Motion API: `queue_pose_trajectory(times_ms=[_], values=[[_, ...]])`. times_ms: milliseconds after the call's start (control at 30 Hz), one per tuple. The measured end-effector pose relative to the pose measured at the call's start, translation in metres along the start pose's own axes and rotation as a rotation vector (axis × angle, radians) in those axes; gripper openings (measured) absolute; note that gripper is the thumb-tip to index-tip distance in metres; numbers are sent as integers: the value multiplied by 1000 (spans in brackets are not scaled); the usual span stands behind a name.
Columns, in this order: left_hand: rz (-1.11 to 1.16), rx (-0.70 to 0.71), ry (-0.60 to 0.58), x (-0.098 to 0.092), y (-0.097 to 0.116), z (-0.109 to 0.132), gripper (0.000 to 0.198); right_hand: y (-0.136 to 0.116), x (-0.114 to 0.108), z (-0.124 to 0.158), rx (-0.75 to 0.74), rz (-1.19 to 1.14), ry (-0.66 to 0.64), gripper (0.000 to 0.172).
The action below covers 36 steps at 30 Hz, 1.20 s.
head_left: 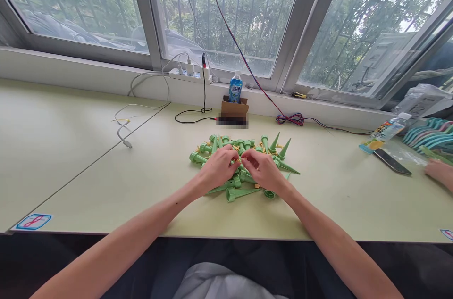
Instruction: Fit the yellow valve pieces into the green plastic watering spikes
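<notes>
My left hand (221, 165) and my right hand (266, 170) meet over a pile of green plastic spikes with ribbed caps, with fingers bent and pinched. Between the fingertips shows a bit of a small yellow plastic piece (239, 161); its shape is too small to make out. Just below the hands, one green spike (244, 193) lies on its side, pointing right. Another green spike (285, 149) stands point up beyond my right hand. More yellow bits (257, 186) are scattered among the spikes. My hands hide the middle of the pile.
Behind the pile, a blue-labelled bottle (235, 87) stands in a small cardboard box (235, 109). Cables and a power strip (191, 75) run along the window. At right are a lying drink bottle (385, 134), a dark phone (392, 162) and another person's hand (439, 172).
</notes>
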<state>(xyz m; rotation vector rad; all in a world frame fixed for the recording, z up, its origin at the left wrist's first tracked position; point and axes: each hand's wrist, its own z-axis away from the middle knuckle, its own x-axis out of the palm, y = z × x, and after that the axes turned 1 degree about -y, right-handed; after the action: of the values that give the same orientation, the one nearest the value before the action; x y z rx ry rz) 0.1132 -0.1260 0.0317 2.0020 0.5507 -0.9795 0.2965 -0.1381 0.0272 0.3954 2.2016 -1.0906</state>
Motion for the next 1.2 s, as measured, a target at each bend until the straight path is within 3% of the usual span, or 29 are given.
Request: queue_pose_trajectory(times_ms=[1200], values=[[4,25,-24,1,1,0,19,2,0,-1,5,-17,2,14]])
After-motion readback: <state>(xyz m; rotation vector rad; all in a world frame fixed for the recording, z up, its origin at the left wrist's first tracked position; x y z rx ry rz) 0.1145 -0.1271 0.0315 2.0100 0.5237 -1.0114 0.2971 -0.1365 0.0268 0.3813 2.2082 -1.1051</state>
